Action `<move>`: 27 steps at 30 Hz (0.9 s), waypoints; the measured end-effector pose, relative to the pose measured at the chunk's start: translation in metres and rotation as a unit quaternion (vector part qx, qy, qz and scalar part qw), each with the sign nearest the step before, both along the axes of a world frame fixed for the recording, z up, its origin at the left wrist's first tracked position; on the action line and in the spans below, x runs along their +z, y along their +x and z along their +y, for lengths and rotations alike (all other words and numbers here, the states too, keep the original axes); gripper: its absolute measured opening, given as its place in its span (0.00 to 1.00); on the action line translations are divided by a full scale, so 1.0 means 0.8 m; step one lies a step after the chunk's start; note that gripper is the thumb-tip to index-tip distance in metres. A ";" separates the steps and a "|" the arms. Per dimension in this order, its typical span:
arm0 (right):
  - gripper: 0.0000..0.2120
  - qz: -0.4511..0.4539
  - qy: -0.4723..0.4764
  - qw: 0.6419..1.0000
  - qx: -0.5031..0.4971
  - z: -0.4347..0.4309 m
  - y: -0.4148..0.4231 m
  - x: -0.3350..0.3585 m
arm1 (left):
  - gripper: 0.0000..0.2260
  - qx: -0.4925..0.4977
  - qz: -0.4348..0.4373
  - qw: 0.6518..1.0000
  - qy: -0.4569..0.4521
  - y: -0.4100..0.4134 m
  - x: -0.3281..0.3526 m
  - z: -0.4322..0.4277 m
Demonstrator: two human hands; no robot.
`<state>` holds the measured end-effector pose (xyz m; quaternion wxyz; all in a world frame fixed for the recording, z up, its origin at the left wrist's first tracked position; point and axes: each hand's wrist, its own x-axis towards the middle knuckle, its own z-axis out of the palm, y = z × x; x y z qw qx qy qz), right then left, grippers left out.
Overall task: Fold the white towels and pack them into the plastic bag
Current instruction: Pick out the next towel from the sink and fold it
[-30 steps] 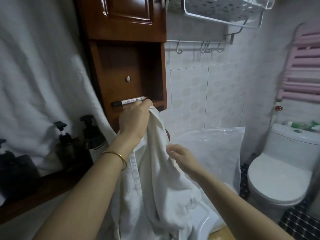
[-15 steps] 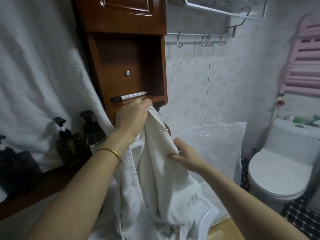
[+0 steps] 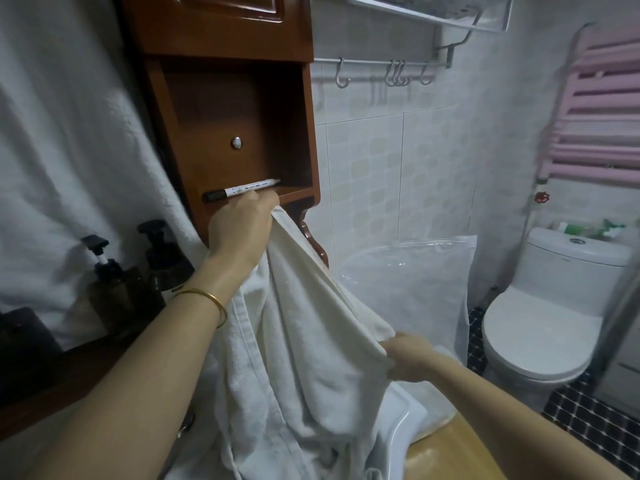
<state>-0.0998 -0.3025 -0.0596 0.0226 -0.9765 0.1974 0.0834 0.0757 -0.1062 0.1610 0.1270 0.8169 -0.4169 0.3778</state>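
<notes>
Head view: the left hand (image 3: 242, 230) holds up one corner of the white towel (image 3: 304, 334), fingers curled on it; the right hand (image 3: 412, 358) pinches its edge lower down. The plastic bag (image 3: 415, 289) stands just behind.

Unfolded white towel (image 3: 311, 341); bag (image 3: 415, 282) possibly empty

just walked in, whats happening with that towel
A person is holding a white towel up in both hands. The left hand grips its top corner by the cabinet. The right hand pinches the edge lower down, stretching it out. The rest hangs loose, not yet folded. The bag leans against the wall beside the toilet.
</notes>
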 end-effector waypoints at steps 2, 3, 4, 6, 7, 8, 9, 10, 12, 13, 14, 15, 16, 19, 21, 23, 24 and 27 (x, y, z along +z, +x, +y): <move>0.19 0.030 -0.086 0.996 -0.001 0.000 0.004 0.000 | 0.09 -0.004 0.006 1.000 0.008 -0.001 -0.005 -0.004; 0.17 0.035 -0.120 0.992 -0.015 0.001 0.006 0.002 | 0.09 -0.003 0.010 1.000 0.012 -0.001 -0.007 -0.006; 0.16 0.038 -0.150 0.988 -0.027 0.004 0.009 0.004 | 0.09 0.001 0.013 1.000 0.015 -0.001 -0.008 -0.008; 0.14 0.042 -0.200 0.979 -0.015 0.006 0.014 0.010 | 0.10 0.010 0.013 1.000 0.017 0.001 -0.011 -0.010; 0.13 0.043 -0.213 0.976 0.004 0.007 0.016 0.012 | 0.10 0.013 0.012 1.000 0.016 0.003 -0.011 -0.009; 0.12 0.045 -0.211 0.976 0.021 0.007 0.016 0.015 | 0.10 0.013 0.011 1.000 0.014 0.004 -0.011 -0.008; 0.11 0.047 -0.193 0.979 0.034 0.006 0.015 0.018 | 0.10 0.013 0.009 1.000 0.013 0.005 -0.011 -0.008; 0.11 0.047 -0.159 0.985 0.047 0.006 0.013 0.019 | 0.10 0.013 0.008 1.000 0.013 0.005 -0.011 -0.007; 0.14 0.054 -0.055 0.995 0.067 0.007 0.006 0.017 | 0.10 0.013 0.015 1.000 0.017 0.004 -0.013 -0.007; 0.17 0.064 -0.001 0.996 0.065 0.009 0.001 0.016 | 0.10 0.014 0.021 1.000 0.019 0.003 -0.014 -0.008; 0.19 0.076 0.035 0.995 0.054 0.011 -0.004 0.013 | 0.10 0.016 0.025 0.999 0.021 0.003 -0.015 -0.008; 0.21 0.088 0.044 0.994 0.037 0.011 -0.009 0.009 | 0.10 0.019 0.027 0.999 0.023 0.002 -0.017 -0.009; 0.22 0.103 0.031 0.994 0.018 0.011 -0.013 0.006 | 0.09 0.022 0.029 0.999 0.024 0.002 -0.018 -0.010; 0.26 0.120 -0.031 0.992 -0.029 0.006 -0.023 0.001 | 0.09 0.026 0.028 0.998 0.043 0.002 -0.023 -0.011; 0.28 0.102 -0.037 0.993 -0.050 -0.002 -0.027 0.000 | 0.10 0.031 0.030 0.997 0.059 0.001 -0.025 -0.013; 0.27 0.052 -0.017 0.996 -0.064 -0.012 -0.029 -0.001 | 0.10 0.043 0.033 0.996 0.067 0.004 -0.026 -0.015; 0.24 0.009 -0.003 0.998 -0.069 -0.016 -0.031 -0.001 | 0.10 0.053 0.034 0.996 0.070 0.007 -0.026 -0.014; 0.13 -0.155 0.037 0.983 -0.096 -0.029 -0.047 0.005 | 0.10 0.081 0.043 0.993 0.070 0.014 -0.027 -0.010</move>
